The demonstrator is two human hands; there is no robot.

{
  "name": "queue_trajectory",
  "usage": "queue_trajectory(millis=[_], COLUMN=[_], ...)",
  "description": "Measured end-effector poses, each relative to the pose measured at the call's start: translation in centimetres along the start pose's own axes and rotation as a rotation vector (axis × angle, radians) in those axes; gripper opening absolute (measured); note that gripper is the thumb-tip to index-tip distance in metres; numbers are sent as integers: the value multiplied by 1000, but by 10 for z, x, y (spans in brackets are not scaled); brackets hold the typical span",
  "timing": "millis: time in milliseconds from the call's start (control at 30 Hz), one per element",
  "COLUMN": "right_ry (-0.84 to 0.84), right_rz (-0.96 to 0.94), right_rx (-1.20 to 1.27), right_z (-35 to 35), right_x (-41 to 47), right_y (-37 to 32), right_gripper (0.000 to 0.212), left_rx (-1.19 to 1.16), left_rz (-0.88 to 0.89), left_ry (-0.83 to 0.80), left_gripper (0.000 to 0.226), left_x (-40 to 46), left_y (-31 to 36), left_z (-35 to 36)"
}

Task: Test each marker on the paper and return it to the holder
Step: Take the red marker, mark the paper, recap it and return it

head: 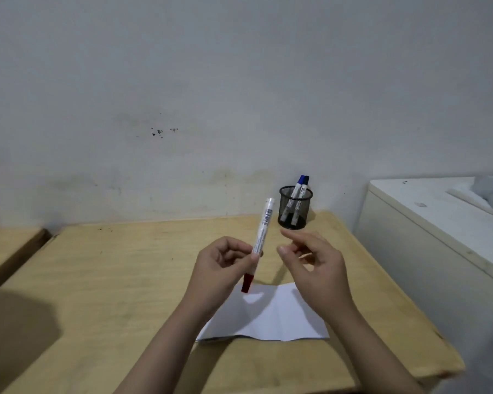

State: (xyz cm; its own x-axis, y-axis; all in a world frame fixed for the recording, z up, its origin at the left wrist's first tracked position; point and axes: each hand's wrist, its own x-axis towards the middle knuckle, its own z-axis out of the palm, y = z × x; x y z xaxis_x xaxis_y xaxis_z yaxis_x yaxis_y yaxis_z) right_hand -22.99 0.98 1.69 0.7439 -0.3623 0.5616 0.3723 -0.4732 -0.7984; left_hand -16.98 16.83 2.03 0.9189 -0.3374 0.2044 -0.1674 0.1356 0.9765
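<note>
My left hand (221, 263) grips a white marker with a red cap (259, 243) around its middle. The marker is tilted, red cap down, above the white sheet of paper (271, 317) lying on the wooden table (120, 280). My right hand (310, 260) hovers just right of the marker, fingers loosely apart and holding nothing. A black mesh holder (295, 207) stands at the back of the table by the wall, with two blue-capped markers (300, 184) leaning in it.
A white cabinet (427, 237) stands close to the table's right edge, with something pale on top. A second wooden surface (9, 245) lies to the left across a narrow gap. The wall runs right behind the holder.
</note>
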Motion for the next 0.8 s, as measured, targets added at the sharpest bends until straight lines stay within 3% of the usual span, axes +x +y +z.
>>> queue_trajectory(millis=[67, 133, 333, 433, 800], right_ry=[-43, -54, 78, 124, -65], right_rz=[215, 290, 305, 323, 329], right_rx=[113, 157, 324, 366, 196], right_z=[15, 24, 31, 31, 37], right_x=[-9, -14, -25, -26, -26], right_y=[-5, -10, -20, -21, -22], right_gripper=[25, 15, 13, 13, 33], left_rx=[49, 83, 184, 237, 287], left_rz=[17, 31, -15, -14, 20], left_ry=[-20, -17, 45, 71, 86], left_gripper=[8, 8, 25, 19, 12], left_x=[-17, -29, -54, -58, -54], left_y=[-3, -6, -12, -12, -9], left_z=[-4, -5, -15, -15, -14])
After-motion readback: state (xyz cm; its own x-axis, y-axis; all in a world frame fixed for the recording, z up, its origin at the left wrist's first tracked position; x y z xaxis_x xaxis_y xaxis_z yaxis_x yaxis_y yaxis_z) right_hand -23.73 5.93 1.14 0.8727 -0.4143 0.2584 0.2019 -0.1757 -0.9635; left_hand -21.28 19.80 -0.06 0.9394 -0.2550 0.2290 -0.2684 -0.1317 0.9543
